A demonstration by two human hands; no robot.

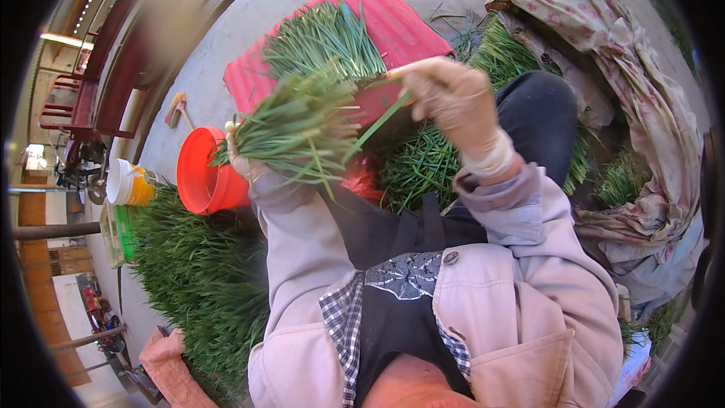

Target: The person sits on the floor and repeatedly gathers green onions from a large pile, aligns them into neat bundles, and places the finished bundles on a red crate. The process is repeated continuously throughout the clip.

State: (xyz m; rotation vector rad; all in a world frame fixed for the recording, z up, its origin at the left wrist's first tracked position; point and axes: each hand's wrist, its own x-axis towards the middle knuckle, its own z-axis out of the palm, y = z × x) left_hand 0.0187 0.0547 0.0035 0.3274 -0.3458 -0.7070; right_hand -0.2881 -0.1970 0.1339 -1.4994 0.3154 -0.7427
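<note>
My left hand (241,153), in a thin glove, is closed around a bunch of long green leaves (300,130) that fans out to the right, blurred at its edges. My right hand (453,105), gloved too, pinches a single long green blade (378,127) just right of the bunch. Beyond both hands a pile of cut green leaves (325,39) lies on a red corrugated board (391,17). Below my right hand, more loose green leaves (422,167) lie heaped by my legs.
A red bucket (207,173) stands left of my left hand, beside a large mass of green leaves (198,272). A white and yellow bucket (129,181) and a small brush (178,110) are farther left. Floral cloth (640,68) partly wraps more greens (501,54) at right.
</note>
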